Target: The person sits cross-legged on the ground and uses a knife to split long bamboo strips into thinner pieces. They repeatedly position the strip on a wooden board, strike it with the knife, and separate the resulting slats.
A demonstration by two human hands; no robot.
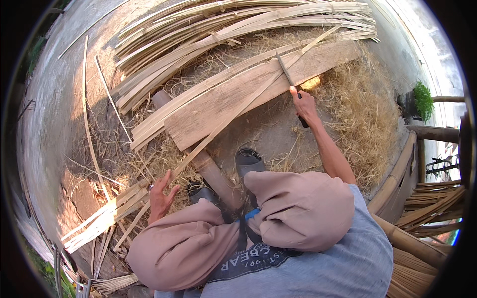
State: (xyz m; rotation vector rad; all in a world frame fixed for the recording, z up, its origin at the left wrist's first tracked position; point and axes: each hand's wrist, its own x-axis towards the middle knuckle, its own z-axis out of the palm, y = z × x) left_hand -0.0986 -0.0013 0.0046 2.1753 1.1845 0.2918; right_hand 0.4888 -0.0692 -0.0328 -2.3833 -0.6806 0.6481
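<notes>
Warm low daylight, strong fisheye bend

Soft sun falls from the upper right, brightest on the pale ground (437, 44) at the top right, which is nearly washed out; a small orange glare spot glows on the plank (233, 99) just beside the right hand (304, 104); the lower left lies in dimmer shade, with soft shadows under the bamboo strips (238, 25) and around the knees; the centre is sharp, while the edges smear and darken into a black round rim; straight strips and the plank curve toward that rim; a faint blue fringe shows at the lower right
</notes>
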